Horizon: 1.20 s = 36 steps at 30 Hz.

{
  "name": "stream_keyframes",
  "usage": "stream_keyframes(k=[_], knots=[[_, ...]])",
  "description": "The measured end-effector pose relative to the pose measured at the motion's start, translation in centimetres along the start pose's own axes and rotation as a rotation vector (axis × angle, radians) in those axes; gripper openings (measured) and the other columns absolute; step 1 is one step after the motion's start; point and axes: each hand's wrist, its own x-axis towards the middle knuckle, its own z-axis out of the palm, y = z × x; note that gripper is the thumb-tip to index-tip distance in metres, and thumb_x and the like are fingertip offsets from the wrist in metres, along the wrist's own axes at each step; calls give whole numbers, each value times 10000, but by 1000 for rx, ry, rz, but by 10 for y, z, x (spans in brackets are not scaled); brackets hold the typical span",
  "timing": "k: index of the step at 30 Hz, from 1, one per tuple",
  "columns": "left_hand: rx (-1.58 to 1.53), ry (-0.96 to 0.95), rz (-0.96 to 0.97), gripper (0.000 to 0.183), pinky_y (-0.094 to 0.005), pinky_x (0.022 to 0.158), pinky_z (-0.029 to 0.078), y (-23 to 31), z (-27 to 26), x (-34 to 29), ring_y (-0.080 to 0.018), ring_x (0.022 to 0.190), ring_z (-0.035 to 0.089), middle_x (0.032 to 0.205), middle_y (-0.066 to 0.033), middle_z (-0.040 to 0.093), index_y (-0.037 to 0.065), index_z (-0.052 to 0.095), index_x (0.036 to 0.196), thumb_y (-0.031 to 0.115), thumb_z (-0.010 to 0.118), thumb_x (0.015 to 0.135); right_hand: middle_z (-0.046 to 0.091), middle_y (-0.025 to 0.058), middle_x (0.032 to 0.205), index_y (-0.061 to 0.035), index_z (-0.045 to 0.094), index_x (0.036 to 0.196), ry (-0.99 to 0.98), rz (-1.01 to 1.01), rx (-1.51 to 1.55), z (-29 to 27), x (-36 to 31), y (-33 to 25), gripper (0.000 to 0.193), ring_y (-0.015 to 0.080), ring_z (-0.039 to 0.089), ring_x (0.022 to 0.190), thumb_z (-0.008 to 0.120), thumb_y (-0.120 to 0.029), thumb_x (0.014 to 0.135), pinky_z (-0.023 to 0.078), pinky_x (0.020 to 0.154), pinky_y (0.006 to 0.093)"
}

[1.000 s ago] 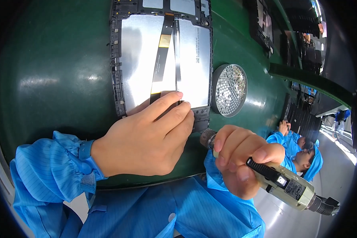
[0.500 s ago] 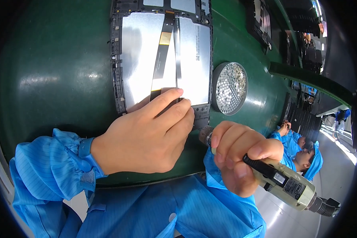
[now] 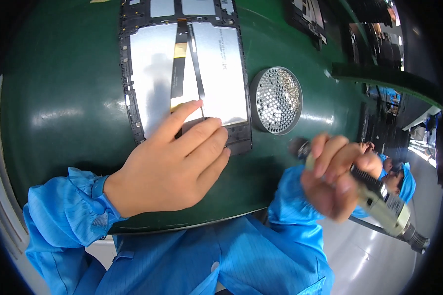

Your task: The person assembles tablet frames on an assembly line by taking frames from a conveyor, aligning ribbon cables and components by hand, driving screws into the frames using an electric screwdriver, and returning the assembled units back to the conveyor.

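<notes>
Reference: the round grey dish of small shiny metal pieces. I see the black rectangular frame with silver metal panels just left of the dish. The left hand, lower left of the dish, rests part-spread fingers on the frame; its thumb is hidden, so I cannot tell whether it pinches anything. The right hand, lower right of the dish, is curled around the pale green cylindrical screwdriver. Caution: a low swing could upset the dish; uneven finger pressure could crease the flat dark ribbon cable.
</notes>
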Motion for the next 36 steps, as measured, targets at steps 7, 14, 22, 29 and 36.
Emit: stream_keyframes(k=[7,14,22,29,36], knots=[[14,-6,-183,172,-560,977,397,11,3,10,-320,1075,551,1029,-161,590,-30,663,863,46,681,709,504,104,643,-2,513,1094,228,-44,-74,-57,-2,29,342,200,509,563,566,-47,759,468,638,411],[80,-11,-202,162,-549,956,421,17,9,9,-337,1059,565,1009,-160,587,-37,668,848,40,682,706,522,116,656,6,507,1089,232,-48,-94,-71,-12,32,333,205,517,559,576,-39,767,480,635,411],[53,-135,-193,285,-561,961,421,8,8,20,-357,1064,574,1019,-163,593,14,684,942,45,755,668,534,119,668,15,510,1097,266,-40,-84,-84,-18,36,346,202,521,563,575,-5,758,483,628,408],[45,-4,-234,249,-563,940,433,16,16,11,-342,1007,605,925,-143,610,-37,669,896,35,766,678,561,128,687,22,546,1077,249,-74,-77,-84,-15,36,332,211,552,571,569,-9,747,502,627,401],[75,-12,-192,223,-555,954,424,15,14,11,-336,1014,600,928,-145,604,-34,672,896,33,738,694,556,113,681,19,537,1091,287,-45,-64,-83,-13,36,360,199,546,577,580,-10,734,501,657,401]])
